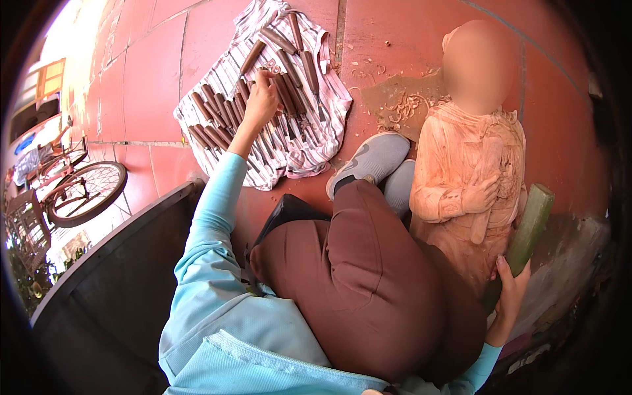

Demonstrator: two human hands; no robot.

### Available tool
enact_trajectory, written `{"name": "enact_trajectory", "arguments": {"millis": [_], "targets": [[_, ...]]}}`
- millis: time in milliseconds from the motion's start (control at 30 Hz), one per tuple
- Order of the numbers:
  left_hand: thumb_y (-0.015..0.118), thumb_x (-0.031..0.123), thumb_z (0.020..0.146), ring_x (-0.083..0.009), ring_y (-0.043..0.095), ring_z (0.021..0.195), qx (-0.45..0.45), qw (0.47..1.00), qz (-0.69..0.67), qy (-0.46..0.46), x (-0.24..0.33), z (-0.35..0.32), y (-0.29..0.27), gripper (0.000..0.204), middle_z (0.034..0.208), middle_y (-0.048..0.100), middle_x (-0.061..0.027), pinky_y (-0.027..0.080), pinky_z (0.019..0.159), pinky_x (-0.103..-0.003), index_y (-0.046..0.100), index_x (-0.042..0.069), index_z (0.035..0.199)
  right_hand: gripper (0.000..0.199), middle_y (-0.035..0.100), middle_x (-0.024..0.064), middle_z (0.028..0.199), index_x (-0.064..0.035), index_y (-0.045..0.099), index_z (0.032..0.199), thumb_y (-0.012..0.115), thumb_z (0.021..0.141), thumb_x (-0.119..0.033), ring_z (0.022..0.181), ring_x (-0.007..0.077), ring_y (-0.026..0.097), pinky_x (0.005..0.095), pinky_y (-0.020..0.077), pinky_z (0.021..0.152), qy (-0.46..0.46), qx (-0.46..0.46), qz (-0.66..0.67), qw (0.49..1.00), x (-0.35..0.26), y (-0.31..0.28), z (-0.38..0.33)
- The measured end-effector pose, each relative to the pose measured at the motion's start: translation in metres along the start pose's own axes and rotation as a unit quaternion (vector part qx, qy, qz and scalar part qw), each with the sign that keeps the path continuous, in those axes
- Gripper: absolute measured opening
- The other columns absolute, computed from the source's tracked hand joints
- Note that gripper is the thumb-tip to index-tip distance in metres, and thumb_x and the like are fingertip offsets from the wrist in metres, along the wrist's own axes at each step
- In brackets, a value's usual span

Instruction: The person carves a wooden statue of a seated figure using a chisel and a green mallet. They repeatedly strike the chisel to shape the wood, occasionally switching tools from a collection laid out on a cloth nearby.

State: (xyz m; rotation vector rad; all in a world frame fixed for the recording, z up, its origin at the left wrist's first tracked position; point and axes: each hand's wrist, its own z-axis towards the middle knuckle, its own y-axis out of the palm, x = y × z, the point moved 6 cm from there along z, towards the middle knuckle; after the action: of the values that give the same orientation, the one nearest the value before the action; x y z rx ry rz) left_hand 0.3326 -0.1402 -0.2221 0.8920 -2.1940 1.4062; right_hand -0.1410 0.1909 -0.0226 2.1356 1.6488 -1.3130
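Many carving chisels (309,72) with brown wooden handles and metal blades lie in rows on a striped cloth (263,172). Among their handles is my left hand (262,100), its fingers curled and pinched together. Whether a chisel is between those fingers cannot be made out. At the right, my right hand (513,284) is wrapped round the lower part of a thick green wooden club (532,220), which stands tilted upward. Just left of the club is a carved wooden figure (467,178) in a robe, one carved hand across its chest; its head is blurred.
Wood shavings (408,108) lie on a brown sheet (388,99) and the red tiled floor (395,39). My grey shoes (374,158) are between cloth and figure. A dark curved panel (118,263) rises at the left, with a bicycle (85,191) beyond it.
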Motion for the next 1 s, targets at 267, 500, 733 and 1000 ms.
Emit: {"name": "enact_trajectory", "arguments": {"millis": [267,500,733,1000], "targets": [[0.062,0.012,0.082,-0.0387,0.055,0.1,0.059,0.979,0.166,0.098,-0.012,0.006,0.0,0.032,0.111,0.05,-0.0245,0.045,0.092,-0.04,0.058,0.004,0.113,0.047,0.052,0.0045,0.077,0.0015,0.042,0.13,0.06,0.087,-0.003,0.057,0.0098,0.047,0.0226,0.0403,0.053,0.018,-0.009,0.028,0.999,0.008,-0.003,0.002],[0.065,0.013,0.081,-0.031,0.06,0.1,0.033,0.958,0.23,0.167,-0.034,0.015,-0.011,0.051,0.119,0.055,-0.0198,0.048,0.089,-0.04,0.053,0.012,0.13,0.052,0.052,0.0044,0.078,0.0024,0.039,0.135,0.059,0.087,-0.004,0.058,0.0091,0.047,0.0224,0.0404,0.053,0.02,-0.002,0.02,1.0,0.003,0.0,0.0],[0.065,0.009,0.079,-0.0251,0.063,0.089,0.071,0.97,0.192,0.134,-0.039,-0.002,-0.023,0.049,0.109,0.056,-0.019,0.05,0.077,-0.036,0.052,0.009,0.126,0.052,0.052,0.0044,0.079,0.002,0.039,0.135,0.06,0.087,-0.005,0.059,0.0088,0.047,0.022,0.0404,0.053,0.01,0.006,0.019,1.0,0.0,0.003,-0.001],[0.066,0.027,0.082,-0.0154,0.066,0.053,-0.105,0.978,0.179,-0.022,-0.092,-0.045,0.003,0.03,0.058,0.065,-0.0098,0.053,0.059,-0.029,0.069,-0.003,0.076,0.052,0.053,0.0039,0.079,0.001,0.039,0.135,0.06,0.088,-0.006,0.059,0.0087,0.047,0.0218,0.0401,0.052,0.021,0.004,0.017,1.0,0.001,0.003,-0.002]]}}
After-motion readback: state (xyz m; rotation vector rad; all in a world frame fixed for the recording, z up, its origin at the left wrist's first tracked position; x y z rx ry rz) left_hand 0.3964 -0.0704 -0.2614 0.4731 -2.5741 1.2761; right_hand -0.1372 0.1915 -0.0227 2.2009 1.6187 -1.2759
